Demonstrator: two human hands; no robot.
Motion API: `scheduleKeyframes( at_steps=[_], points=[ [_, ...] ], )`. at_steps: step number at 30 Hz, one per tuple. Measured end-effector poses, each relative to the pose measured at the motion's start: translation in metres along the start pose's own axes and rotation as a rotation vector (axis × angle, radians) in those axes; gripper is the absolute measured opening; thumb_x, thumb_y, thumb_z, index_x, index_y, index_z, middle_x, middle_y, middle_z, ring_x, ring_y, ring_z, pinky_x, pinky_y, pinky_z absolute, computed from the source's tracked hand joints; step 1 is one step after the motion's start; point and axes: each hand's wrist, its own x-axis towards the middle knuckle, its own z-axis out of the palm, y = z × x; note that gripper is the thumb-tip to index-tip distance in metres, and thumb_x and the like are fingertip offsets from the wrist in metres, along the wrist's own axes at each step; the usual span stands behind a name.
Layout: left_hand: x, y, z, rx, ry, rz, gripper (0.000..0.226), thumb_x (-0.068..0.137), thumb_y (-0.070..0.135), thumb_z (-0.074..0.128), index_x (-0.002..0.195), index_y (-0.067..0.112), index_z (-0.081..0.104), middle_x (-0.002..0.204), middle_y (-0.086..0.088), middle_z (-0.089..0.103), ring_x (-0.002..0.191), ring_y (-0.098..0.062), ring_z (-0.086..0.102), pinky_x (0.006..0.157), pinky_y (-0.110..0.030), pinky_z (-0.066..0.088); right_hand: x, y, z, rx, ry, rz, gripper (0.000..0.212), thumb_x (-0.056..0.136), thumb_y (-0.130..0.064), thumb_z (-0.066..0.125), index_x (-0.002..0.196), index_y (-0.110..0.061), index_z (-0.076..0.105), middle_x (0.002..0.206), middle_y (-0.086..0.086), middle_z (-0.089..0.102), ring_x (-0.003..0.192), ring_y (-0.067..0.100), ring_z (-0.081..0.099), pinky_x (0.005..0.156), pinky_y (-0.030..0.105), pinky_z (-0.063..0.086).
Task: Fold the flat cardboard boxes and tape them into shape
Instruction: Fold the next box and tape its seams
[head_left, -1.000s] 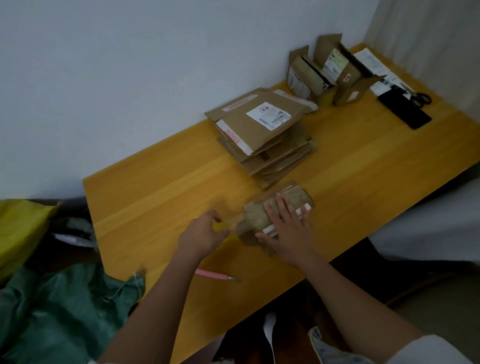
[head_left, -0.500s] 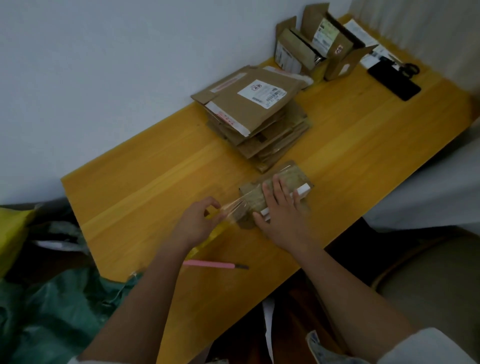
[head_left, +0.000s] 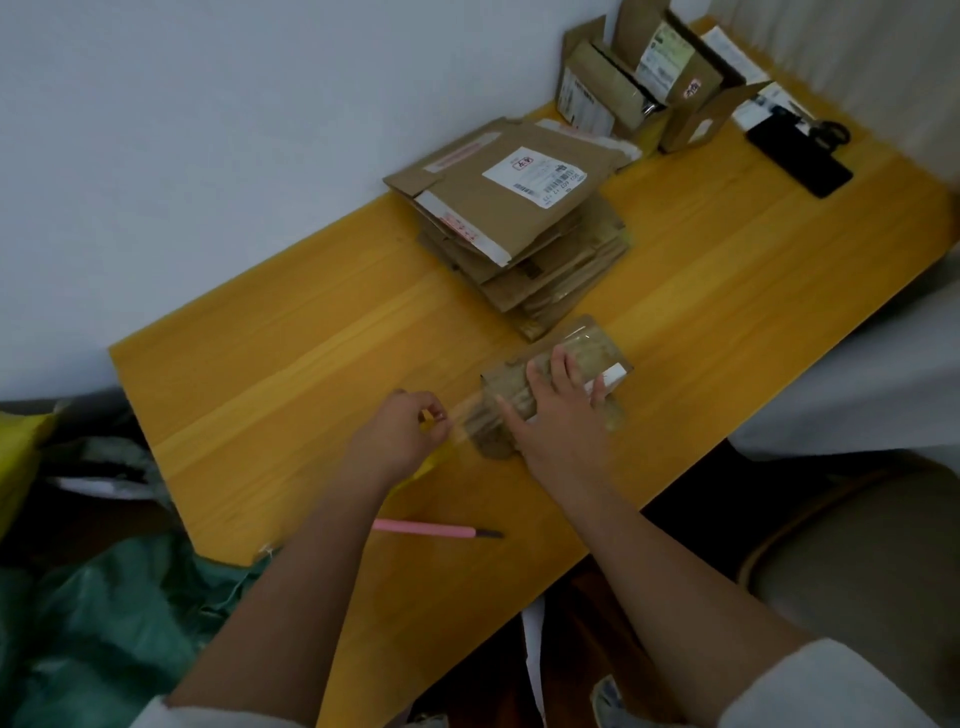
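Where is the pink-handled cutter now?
In the head view, the pink-handled cutter lies on the yellow wooden table near its front edge, just right of the left forearm.

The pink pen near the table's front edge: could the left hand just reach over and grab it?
Probably not right away: the pink pen lies unblocked beside the left forearm, but the left hand is pinching clear tape stretched to the small box.

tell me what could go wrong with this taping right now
1. The clear tape stretched from the left hand to the small cardboard box could sag, stick to the wooden table or wrinkle.
2. The right hand lies flat on the box rather than gripping it, so a hard pull might slide it.
3. The pink-handled knife lies close by the left forearm and could get knocked off.
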Motion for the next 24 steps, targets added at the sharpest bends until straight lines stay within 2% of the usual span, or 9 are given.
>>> scheduleKeyframes(
  at_steps=[5, 9, 13, 14, 16, 18, 19, 22, 24],
  points=[
    [0.002, 0.0, -0.001, -0.029, 0.003, -0.018, 0.011, 0.094, 0.034, 0.06, 0.094, 0.025, 0.065, 0.11, -0.002, 0.054, 0.097, -0.019, 0.053, 0.084, -0.041, 0.048, 0.002, -0.006, 0.0, -0.067, -0.034, 0.022, 0.073, 0.097, -0.06, 0.03, 0.154, -0.015, 0.02, 0.163, 0.011, 0.0, 0.15, 0.022, -0.007, 0.118, 0.053, -0.008],
    [0.001, 0.0, -0.001, -0.07, 0.041, -0.041, 0.018, 0.094, 0.038, 0.06, 0.098, 0.023, 0.069, 0.113, 0.001, 0.062, 0.104, -0.016, 0.056, 0.082, -0.037, 0.049, 0.004, -0.009, -0.003, -0.052, 0.002, 0.006, 0.076, 0.094, -0.061, 0.036, 0.152, -0.014, 0.024, 0.163, 0.012, 0.005, 0.151, 0.023, -0.002, 0.118, 0.055, -0.003],
    [-0.002, -0.006, 0.0, -0.038, 0.069, -0.025, 0.016, 0.093, 0.045, 0.059, 0.096, 0.03, 0.066, 0.115, 0.006, 0.063, 0.105, -0.014, 0.057, 0.077, -0.034, 0.048, 0.003, 0.0, -0.001, 0.028, 0.049, -0.045, 0.077, 0.093, -0.065, 0.041, 0.151, -0.015, 0.029, 0.163, 0.01, 0.009, 0.151, 0.021, 0.001, 0.119, 0.051, -0.002],
    [-0.002, -0.007, 0.001, -0.029, 0.07, -0.023, 0.016, 0.093, 0.046, 0.059, 0.096, 0.032, 0.066, 0.116, 0.006, 0.062, 0.104, -0.014, 0.057, 0.075, -0.034, 0.047, -0.002, 0.004, 0.0, 0.074, 0.104, -0.084, 0.073, 0.093, -0.061, 0.046, 0.148, -0.014, 0.036, 0.162, 0.011, 0.015, 0.151, 0.022, 0.005, 0.119, 0.051, 0.0],
    [-0.003, -0.01, 0.002, -0.014, 0.073, -0.017, 0.015, 0.094, 0.047, 0.058, 0.096, 0.034, 0.065, 0.118, 0.007, 0.062, 0.104, -0.014, 0.058, 0.074, -0.034, 0.047, -0.016, 0.011, 0.004, 0.131, 0.322, -0.219, 0.048, 0.095, -0.042, 0.058, 0.131, -0.01, 0.054, 0.153, 0.015, 0.035, 0.147, 0.029, 0.022, 0.119, 0.055, 0.009],
    [-0.004, -0.013, 0.003, -0.012, 0.07, -0.012, 0.016, 0.094, 0.048, 0.057, 0.097, 0.034, 0.065, 0.12, 0.007, 0.061, 0.106, -0.014, 0.058, 0.075, -0.034, 0.047, -0.036, 0.014, 0.012, 0.163, 0.536, -0.407, 0.018, 0.094, -0.023, 0.06, 0.107, -0.011, 0.062, 0.129, 0.014, 0.057, 0.127, 0.032, 0.048, 0.111, 0.054, 0.033],
    [-0.004, -0.014, 0.003, -0.024, 0.068, -0.011, 0.016, 0.094, 0.048, 0.057, 0.097, 0.034, 0.065, 0.12, 0.007, 0.062, 0.107, -0.015, 0.057, 0.077, -0.035, 0.048, -0.047, 0.012, 0.018, 0.18, 0.542, -0.52, 0.011, 0.092, -0.019, 0.06, 0.1, -0.012, 0.062, 0.114, 0.011, 0.062, 0.111, 0.028, 0.054, 0.098, 0.046, 0.043],
    [-0.005, -0.017, 0.003, -0.077, 0.057, -0.013, 0.011, 0.093, 0.047, 0.058, 0.091, 0.038, 0.064, 0.117, 0.009, 0.061, 0.109, -0.014, 0.056, 0.085, -0.04, 0.049, -0.071, -0.002, 0.038, 0.105, 0.236, -0.722, 0.01, 0.08, -0.019, 0.074, 0.084, -0.016, 0.065, 0.079, -0.001, 0.058, 0.079, 0.018, 0.046, 0.065, 0.03, 0.044],
    [-0.004, -0.02, 0.003, -0.107, 0.051, -0.013, 0.011, 0.092, 0.049, 0.058, 0.086, 0.041, 0.062, 0.115, 0.012, 0.06, 0.109, -0.013, 0.056, 0.088, -0.043, 0.048, -0.077, -0.014, 0.049, 0.064, 0.03, -0.665, 0.008, 0.081, -0.023, 0.076, 0.082, -0.018, 0.07, 0.076, -0.003, 0.059, 0.078, 0.017, 0.048, 0.063, 0.031, 0.048]
  ],
)
